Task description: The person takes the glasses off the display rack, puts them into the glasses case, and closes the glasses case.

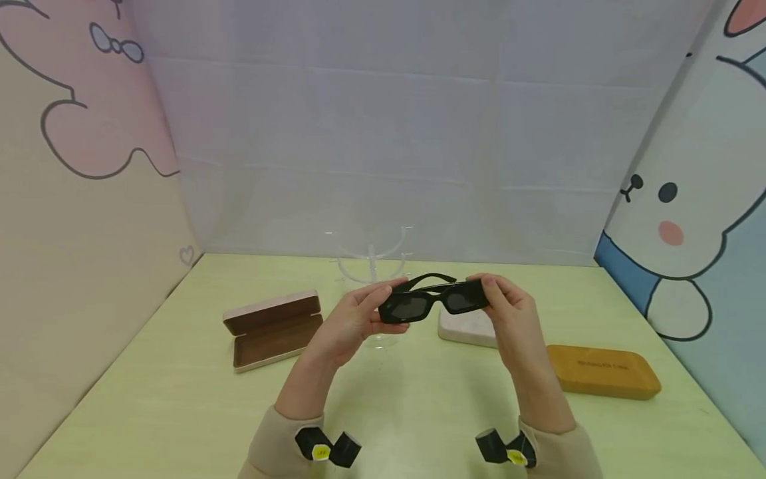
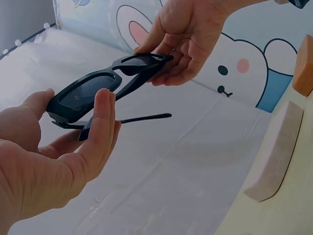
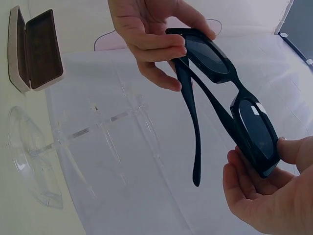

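Note:
Black rectangular sunglasses (image 1: 432, 301) are held up over the table between both hands, lenses facing the head camera. My left hand (image 1: 357, 318) pinches one end of the frame, thumb on the front side and fingers behind. At the opposite end, my right hand (image 1: 510, 313) grips the hinge corner between thumb and fingers. The right wrist view shows both temples of the sunglasses (image 3: 210, 98) unfolded, pointing away from the lenses. Behind the hands stands a clear acrylic display stand (image 1: 372, 263) with curved arms; in the right wrist view its round base (image 3: 19, 161) shows.
An open glasses case (image 1: 275, 330) with brown lining lies left of the hands. A whitish closed case (image 1: 467, 327) sits partly behind the right hand. Further right is a mustard-yellow case (image 1: 604, 371). Printed cloth panels (image 1: 688, 219) border the pale table (image 1: 407, 426).

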{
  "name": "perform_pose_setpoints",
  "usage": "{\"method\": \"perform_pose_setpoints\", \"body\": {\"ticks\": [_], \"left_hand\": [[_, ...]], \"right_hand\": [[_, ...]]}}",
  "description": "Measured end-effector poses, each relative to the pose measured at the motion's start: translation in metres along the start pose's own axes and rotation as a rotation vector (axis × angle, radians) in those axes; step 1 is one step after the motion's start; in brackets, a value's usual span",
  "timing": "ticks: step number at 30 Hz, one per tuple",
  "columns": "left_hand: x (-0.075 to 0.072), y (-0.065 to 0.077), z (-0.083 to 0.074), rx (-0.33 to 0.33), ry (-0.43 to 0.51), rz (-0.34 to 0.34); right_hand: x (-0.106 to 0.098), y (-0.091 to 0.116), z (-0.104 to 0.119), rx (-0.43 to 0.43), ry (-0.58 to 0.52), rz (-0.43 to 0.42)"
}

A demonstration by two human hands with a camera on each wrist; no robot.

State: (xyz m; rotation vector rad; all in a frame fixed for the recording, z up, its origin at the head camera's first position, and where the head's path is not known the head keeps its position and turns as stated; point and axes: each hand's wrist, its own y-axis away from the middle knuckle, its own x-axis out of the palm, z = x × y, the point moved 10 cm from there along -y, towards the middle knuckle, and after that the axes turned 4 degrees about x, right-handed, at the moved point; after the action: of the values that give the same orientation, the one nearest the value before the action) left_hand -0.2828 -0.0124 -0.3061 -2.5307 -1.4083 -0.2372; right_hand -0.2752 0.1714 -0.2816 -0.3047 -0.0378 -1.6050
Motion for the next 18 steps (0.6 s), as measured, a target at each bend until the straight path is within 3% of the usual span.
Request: {"method": "perform_pose_setpoints", "body": {"ticks": [10,14,18], "left_hand": [[0.004,0.002,0.001,0.016,0.044,0.086],[-0.003,0.004,0.003,-0.003,0.017,0.061],[-0.021,0.008,0.008,-0.033,-0.048,-0.022]], "right_hand": [[0.0,0.001,-0.001,0.042,0.103,-0.043],[0.004,0.001,-0.009,0.088,0.074,-0.017],[0.009,-0.001,-0.02,0.121,0.055,0.01]]}}
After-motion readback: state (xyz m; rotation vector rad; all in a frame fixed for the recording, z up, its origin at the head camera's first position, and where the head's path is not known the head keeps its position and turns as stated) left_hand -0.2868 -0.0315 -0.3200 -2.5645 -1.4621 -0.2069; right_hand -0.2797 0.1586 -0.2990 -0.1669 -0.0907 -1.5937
